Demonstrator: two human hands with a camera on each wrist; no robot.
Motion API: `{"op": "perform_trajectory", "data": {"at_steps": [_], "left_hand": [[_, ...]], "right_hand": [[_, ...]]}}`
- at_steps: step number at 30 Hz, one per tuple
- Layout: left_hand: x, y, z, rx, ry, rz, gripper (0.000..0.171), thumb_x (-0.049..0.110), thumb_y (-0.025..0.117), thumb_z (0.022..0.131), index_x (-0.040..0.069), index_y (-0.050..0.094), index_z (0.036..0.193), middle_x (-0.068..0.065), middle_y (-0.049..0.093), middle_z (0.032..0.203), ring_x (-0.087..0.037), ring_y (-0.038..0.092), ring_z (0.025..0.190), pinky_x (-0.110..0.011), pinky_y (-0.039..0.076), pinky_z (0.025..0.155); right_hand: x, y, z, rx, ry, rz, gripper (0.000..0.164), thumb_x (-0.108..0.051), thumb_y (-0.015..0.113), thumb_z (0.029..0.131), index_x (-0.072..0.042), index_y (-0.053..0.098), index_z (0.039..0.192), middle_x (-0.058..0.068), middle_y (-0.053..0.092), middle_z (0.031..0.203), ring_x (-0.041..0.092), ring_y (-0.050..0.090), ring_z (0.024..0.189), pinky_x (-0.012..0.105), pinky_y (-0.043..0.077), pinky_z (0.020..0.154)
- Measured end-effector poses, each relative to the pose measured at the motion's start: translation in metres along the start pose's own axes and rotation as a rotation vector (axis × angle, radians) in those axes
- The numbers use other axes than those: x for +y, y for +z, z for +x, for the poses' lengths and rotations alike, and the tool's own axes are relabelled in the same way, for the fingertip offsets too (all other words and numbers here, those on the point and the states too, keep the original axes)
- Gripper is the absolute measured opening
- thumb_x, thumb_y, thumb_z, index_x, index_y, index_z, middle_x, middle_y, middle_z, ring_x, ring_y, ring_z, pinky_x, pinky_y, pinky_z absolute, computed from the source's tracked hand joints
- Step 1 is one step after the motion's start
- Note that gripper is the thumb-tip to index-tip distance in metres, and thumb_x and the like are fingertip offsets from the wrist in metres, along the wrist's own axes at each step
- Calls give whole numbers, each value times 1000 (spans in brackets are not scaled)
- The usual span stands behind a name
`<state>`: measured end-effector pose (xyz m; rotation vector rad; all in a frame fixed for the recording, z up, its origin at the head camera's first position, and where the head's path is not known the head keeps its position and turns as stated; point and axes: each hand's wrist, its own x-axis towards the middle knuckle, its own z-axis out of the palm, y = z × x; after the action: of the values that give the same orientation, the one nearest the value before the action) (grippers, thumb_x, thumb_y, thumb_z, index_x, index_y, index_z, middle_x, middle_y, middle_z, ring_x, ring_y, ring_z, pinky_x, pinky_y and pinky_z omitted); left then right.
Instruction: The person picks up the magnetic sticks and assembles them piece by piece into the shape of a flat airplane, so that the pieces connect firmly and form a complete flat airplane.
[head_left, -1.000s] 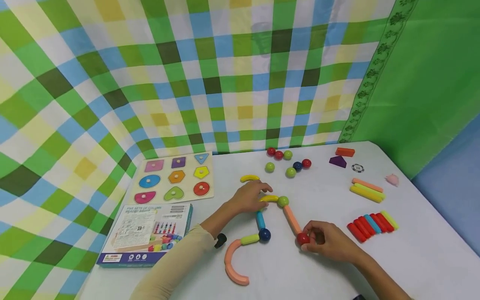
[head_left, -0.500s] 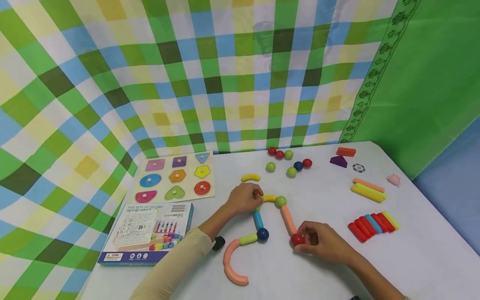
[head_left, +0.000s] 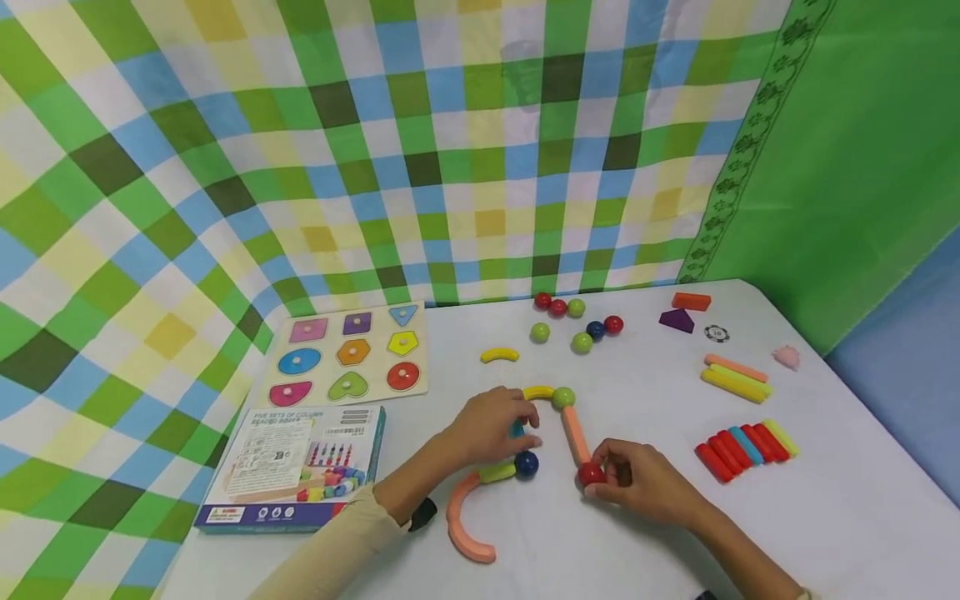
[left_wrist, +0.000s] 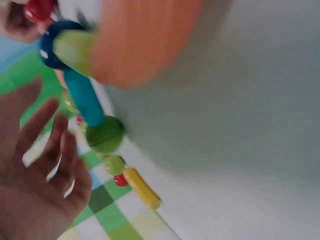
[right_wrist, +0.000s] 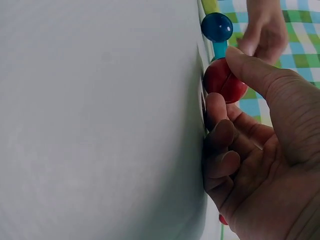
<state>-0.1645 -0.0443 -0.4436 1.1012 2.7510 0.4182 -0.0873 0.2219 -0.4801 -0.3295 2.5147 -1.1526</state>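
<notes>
My right hand (head_left: 648, 483) pinches a red ball (head_left: 591, 473) between thumb and fingers, at the near end of a straight peach stick (head_left: 575, 435). That stick runs to a green ball (head_left: 563, 397), from which a curved yellow stick (head_left: 537, 392) leads left. Over the blue stick (left_wrist: 84, 97) hovers my left hand (head_left: 487, 427), fingers loosely spread with nothing in them. It hides another green ball (left_wrist: 105, 134) from the head view. The blue stick meets a dark blue ball (head_left: 527, 464), followed by a lime stick (head_left: 497, 472) and a peach arc (head_left: 455, 521).
Several loose balls (head_left: 540, 332) and a yellow curved stick (head_left: 499, 355) lie farther back. At right are a row of short sticks (head_left: 741, 451), longer sticks (head_left: 731, 385) and a purple block (head_left: 677, 320). A shape puzzle board (head_left: 375, 383) and a box (head_left: 262, 467) sit at left.
My left hand has drawn back from the curved yellow stick toward the blue stick, its fingers spreading. My right hand has shifted the red ball slightly left, the peach stick's near end moving with it.
</notes>
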Motion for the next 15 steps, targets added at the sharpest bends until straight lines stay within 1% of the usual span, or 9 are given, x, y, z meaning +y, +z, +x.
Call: {"op": "perform_trajectory", "data": {"at_steps": [2,4,6,8,11,15], "left_hand": [[6,-3,-10,-77,20,-13,36,53,70,80,28,68,105,11,55,88,-3,46,78,-19,40,65],[9,-1,-17,-130,23,-10,41,55,73,75,29,68,107,12,53,85,-2,46,76,-19,40,64],[9,2,-21,-150,24,5,44,53,76,73,30,67,109,13,51,84,-1,46,75,-18,39,63],[8,5,-24,-157,22,11,44,49,78,73,30,67,111,13,50,84,-1,46,74,-18,39,64],[5,9,-27,-158,31,-11,41,44,79,74,30,67,110,13,51,84,-1,46,73,-18,38,63],[1,10,-28,-165,40,-53,41,43,79,74,30,67,111,12,52,84,-1,46,72,-18,38,62]], "right_hand": [[-2,-1,-1,4,3,-3,36,-44,77,75,-23,61,100,-2,56,73,15,54,67,24,45,55],[-3,-1,-1,10,5,-7,36,-44,77,75,-23,61,100,-3,57,73,14,54,67,24,45,54],[-3,-1,-1,12,10,-3,37,-44,77,75,-23,61,100,-3,57,72,14,54,66,24,45,54],[-3,1,0,15,18,1,38,-45,77,75,-22,61,101,-2,56,72,14,54,66,24,44,54],[-2,2,1,19,32,-2,41,-47,77,74,-21,60,101,-2,56,72,15,54,67,24,44,54],[-3,2,2,29,45,-15,43,-47,78,73,-21,60,102,-2,56,72,15,53,67,24,44,53]]}}
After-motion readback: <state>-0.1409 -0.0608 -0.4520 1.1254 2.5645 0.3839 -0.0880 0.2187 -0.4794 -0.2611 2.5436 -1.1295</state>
